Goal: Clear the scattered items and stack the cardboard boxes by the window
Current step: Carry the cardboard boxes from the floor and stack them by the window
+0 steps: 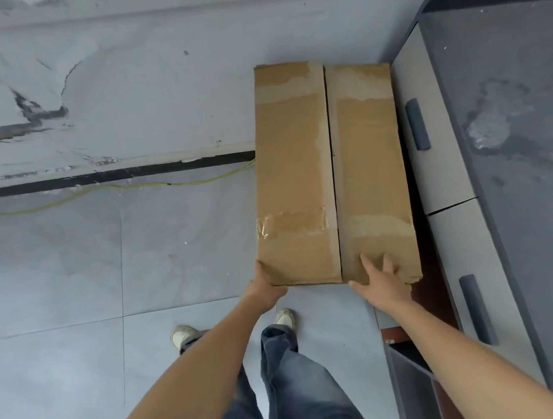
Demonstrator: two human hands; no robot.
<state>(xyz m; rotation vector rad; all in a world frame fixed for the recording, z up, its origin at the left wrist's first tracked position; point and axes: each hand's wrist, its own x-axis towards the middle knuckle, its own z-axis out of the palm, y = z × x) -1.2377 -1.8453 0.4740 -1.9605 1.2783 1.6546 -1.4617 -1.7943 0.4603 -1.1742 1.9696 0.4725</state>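
1. Brown card, patched with torn paper and a strip of clear tape (292, 223), makes up the cardboard box (329, 169). It lies lengthwise away from the person, its right side just beside the grey drawer unit (515, 113).
2. The left hand (267, 288) grips the near left corner. Its thumb lies on the top edge and the other fingers are hidden below, probably to take the weight from underneath.
3. The right hand (384, 279) rests flat on the near right flap. Its fingers (367, 262) are straight and spread apart, which looks meant to hold the flap down and steady the long load.
4. The near end seems raised above the tiled floor (68, 267), since both shoes show beneath it. Whether the far end rests on anything cannot be told.
5. Both top flaps are folded shut and meet along a middle seam, so the contents are hidden.
6. The unit's two drawers, each with a dark handle (417, 124), are closed.
7. A yellow cable (94, 192) trails across the floor to the box's left side. It is one loose item that may need clearing.
8. No window or other boxes are in view, so the stacking appears not yet done.
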